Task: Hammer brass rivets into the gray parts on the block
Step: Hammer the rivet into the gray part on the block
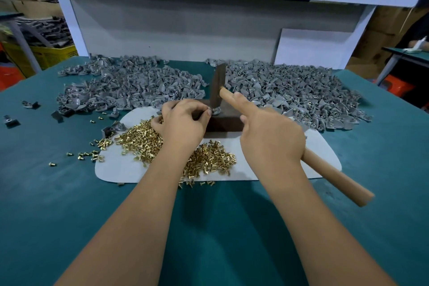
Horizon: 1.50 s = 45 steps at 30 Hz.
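A dark block (224, 122) stands on a white mat (322, 148) at the table's middle. On the block's top lies a gray part (215, 110), pinched by my left hand (183, 121) at its fingertips. My right hand (271, 137) grips the wooden handle of a hammer (336, 180), index finger stretched along the handle. The hammer's dark head (217, 86) stands upright with its lower end on the gray part. A heap of brass rivets (209, 160) spreads over the mat under my left forearm.
Two large heaps of gray parts (130, 86) (294, 93) fill the back of the green table. A few dark parts (10, 121) and stray rivets (88, 155) lie at the left. A white shelf frame (69, 14) rises behind. Yellow crates (46, 55) stand at the far left.
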Motion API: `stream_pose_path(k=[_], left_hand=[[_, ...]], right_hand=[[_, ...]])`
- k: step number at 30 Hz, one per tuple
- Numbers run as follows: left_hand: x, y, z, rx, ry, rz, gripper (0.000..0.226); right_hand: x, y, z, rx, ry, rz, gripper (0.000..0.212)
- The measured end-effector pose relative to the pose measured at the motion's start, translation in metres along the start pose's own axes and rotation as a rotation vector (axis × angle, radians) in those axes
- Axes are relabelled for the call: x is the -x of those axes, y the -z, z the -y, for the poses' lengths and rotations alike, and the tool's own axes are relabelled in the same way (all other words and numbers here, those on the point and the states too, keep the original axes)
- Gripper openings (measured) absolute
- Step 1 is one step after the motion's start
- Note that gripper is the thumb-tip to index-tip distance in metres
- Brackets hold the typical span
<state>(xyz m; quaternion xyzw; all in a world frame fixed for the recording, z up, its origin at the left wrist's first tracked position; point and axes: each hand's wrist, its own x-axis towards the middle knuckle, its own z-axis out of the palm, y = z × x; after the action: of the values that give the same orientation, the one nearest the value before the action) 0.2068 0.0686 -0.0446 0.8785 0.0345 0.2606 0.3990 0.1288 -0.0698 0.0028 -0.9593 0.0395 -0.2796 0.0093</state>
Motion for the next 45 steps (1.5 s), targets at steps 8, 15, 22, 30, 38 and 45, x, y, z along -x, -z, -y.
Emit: stream_pose_path(k=[8,15,22,30,38,45], left_hand=[[0.001,-0.001,0.001,0.04,-0.007,0.014,0.016],[0.001,-0.002,-0.001,-0.012,0.013,-0.016,0.006],[0.0,-0.001,-0.001,0.005,0.01,-0.018,0.018],[-0.002,0.006,-0.005,0.026,0.033,0.086,0.027],[-0.001,0.013,-0.007,0.143,0.101,0.143,0.024],[0.001,0.014,-0.009,0.122,0.109,0.149,0.017]], right_hand=[[0.001,0.0,-0.008,-0.062,-0.023,0.026,0.066],[0.002,0.002,0.001,-0.032,0.005,-0.01,0.068],[0.001,-0.003,-0.002,-0.021,0.029,0.001,0.061],[-0.009,-0.007,-0.025,-0.226,-0.153,-0.085,0.047],[-0.017,-0.021,-0.055,-0.136,-0.329,0.132,0.023],[-0.014,-0.031,-0.053,-0.138,-0.295,0.185,0.025]])
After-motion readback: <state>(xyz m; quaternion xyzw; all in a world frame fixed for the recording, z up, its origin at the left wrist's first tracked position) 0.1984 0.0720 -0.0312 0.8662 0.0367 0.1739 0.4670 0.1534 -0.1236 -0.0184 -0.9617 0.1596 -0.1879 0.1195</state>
